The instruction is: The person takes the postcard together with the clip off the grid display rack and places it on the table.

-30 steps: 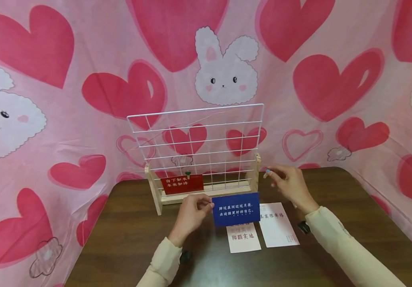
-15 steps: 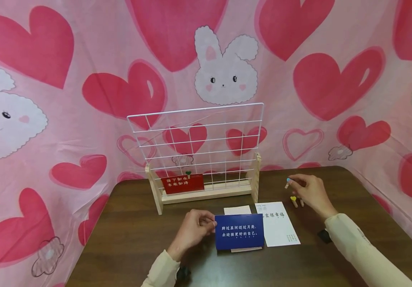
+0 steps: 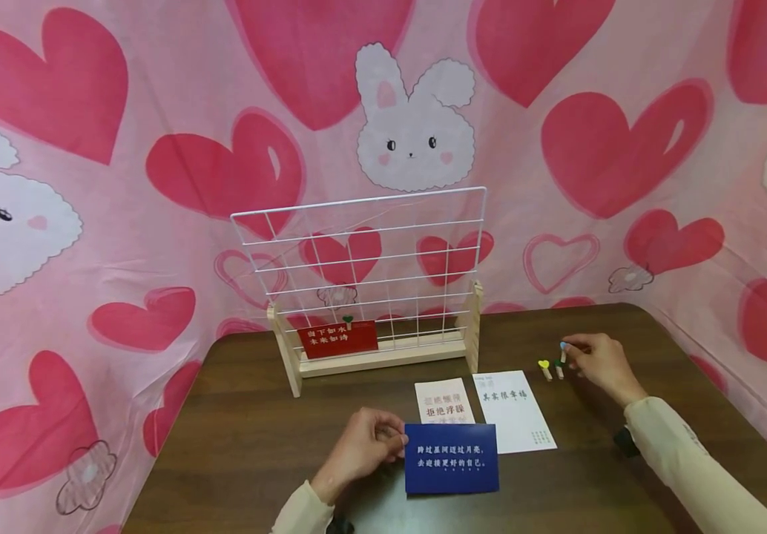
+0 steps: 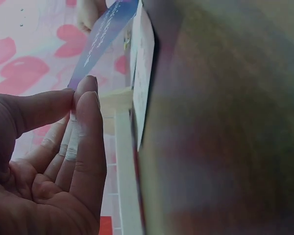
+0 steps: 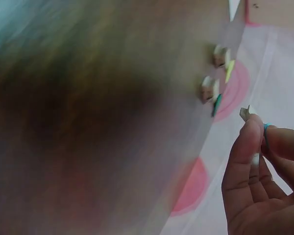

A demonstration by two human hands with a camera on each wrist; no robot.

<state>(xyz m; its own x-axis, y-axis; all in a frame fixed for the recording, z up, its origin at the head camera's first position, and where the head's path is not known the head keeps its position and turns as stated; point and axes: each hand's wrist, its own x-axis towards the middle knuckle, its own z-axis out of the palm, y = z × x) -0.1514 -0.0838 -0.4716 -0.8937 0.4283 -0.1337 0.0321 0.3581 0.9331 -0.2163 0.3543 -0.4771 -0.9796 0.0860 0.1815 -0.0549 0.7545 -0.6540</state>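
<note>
Blue card (image 3: 452,458): bearing two lines of white writing, it is being held over the near part of the tabletop (image 3: 243,430), overlapping the small card (image 3: 443,397) in the head view; whether it is touching the wood cannot be told.
Left hand (image 3: 363,449): its grip is pinching the blue card's left edge between thumb and fingertips.
Right hand (image 3: 607,365): its grip is pinching the blue clip (image 3: 563,353) between thumb and fingers.
Yellow clip (image 3: 547,371) and green clip (image 3: 559,370): these are sitting side by side on the tabletop, just left of the right hand.
White cards: the small card is lying on the dark brown tabletop, its near end hidden by the blue card; the large card (image 3: 515,415) is lying just right of it, with the two loose clips beyond its far right corner.
Rack: a white wire grid (image 3: 353,261) is standing on a pale wooden base (image 3: 383,358), beyond the cards.
Red card (image 3: 338,341): it is hanging at the grid's lower left, with a green-topped rack clip (image 3: 348,321) at its upper edge.
Backdrop (image 3: 330,167): pink cloth is covering the wall behind, showing red hearts (image 3: 627,152) and white rabbits (image 3: 415,159).
Sleeves (image 3: 697,463): both are cream, reaching in from below.
</note>
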